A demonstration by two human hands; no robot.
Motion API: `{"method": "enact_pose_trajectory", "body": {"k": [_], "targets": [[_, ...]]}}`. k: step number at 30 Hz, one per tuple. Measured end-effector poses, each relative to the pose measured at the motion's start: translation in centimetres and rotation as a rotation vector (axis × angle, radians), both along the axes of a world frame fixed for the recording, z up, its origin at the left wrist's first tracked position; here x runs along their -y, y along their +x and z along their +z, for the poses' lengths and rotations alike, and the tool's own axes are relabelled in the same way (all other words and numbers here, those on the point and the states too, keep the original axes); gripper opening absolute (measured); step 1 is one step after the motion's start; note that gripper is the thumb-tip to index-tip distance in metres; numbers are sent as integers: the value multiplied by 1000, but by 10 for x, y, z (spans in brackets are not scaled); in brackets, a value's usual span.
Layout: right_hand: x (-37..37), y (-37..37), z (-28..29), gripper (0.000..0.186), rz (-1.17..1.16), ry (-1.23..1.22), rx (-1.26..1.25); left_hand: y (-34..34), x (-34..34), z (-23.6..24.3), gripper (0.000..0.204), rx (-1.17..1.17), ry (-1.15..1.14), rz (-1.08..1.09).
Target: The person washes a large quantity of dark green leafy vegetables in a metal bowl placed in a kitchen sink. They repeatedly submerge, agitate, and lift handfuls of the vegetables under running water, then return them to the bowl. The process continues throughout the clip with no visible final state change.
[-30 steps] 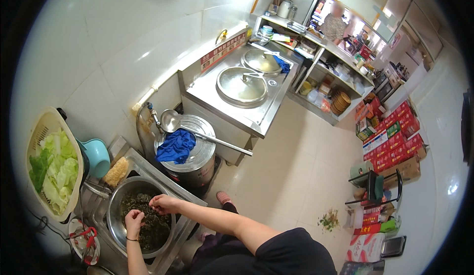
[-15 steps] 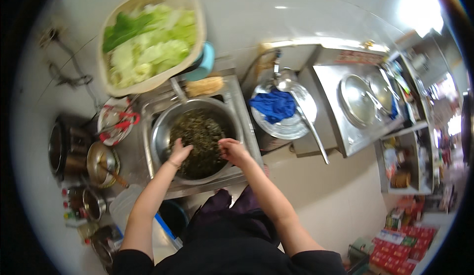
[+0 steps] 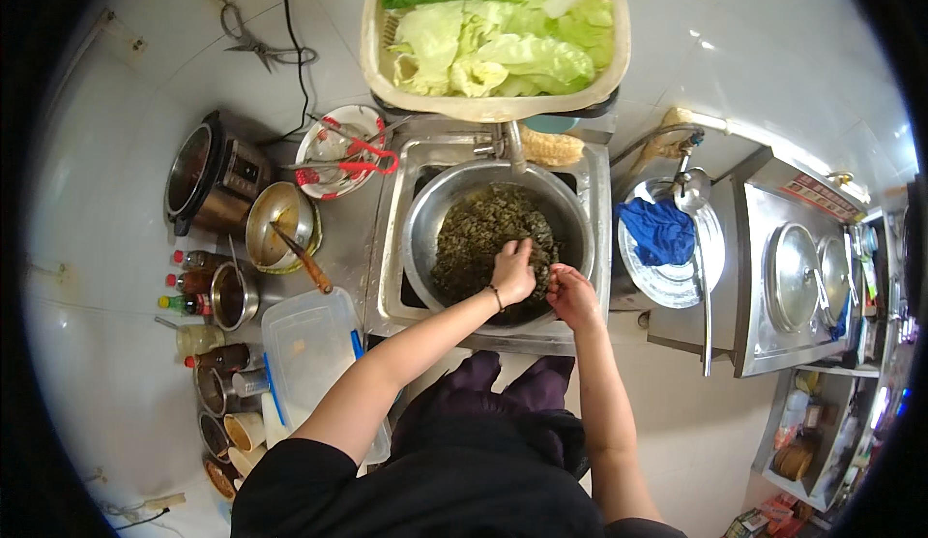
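A wide steel basin sits in the sink, filled with wet, dark green-brown shredded greens, perhaps seaweed or leaves. Over its near right part, my left hand has its fingers drawn together at the greens. Close beside it, my right hand is pinched near the basin's right side. Whatever either hand grips is too small to make out. Above the basin's far edge hangs the faucet.
A cream basket of lettuce stands behind the sink. To the left are a pot with a wooden-handled utensil, an electric cooker and a clear plastic lid. A blue cloth and long-handled ladle lie at right.
My view has swung left, so the sink sits farther right. My hands, earlier apart on either side of the basin, are now close together over its near right part.
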State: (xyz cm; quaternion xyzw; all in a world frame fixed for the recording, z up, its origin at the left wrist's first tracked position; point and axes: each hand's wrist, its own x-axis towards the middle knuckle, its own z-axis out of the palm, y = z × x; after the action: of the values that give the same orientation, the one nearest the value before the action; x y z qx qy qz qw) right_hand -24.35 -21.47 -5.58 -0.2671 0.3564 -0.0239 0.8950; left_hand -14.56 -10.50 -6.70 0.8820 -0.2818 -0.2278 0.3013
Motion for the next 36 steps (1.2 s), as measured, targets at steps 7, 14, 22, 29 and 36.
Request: {"method": "enact_pose_trajectory", "body": {"k": [7, 14, 22, 29, 36], "targets": [[1, -4, 2, 10, 15, 12, 22, 91, -11, 21, 31, -135, -167, -182], [-4, -3, 1, 9, 11, 11, 44, 157, -71, -7, 18, 155, 482, -167], [-4, -3, 4, 10, 11, -10, 25, 139, -67, 1, 15, 408, 771, -372], [-10, 5, 5, 9, 95, -115, 39, 156, -66, 42, 9, -7, 280, -424], [-43, 37, 18, 23, 195, -131, 128, 126, -56, 74, 8, -604, -116, -278]]}}
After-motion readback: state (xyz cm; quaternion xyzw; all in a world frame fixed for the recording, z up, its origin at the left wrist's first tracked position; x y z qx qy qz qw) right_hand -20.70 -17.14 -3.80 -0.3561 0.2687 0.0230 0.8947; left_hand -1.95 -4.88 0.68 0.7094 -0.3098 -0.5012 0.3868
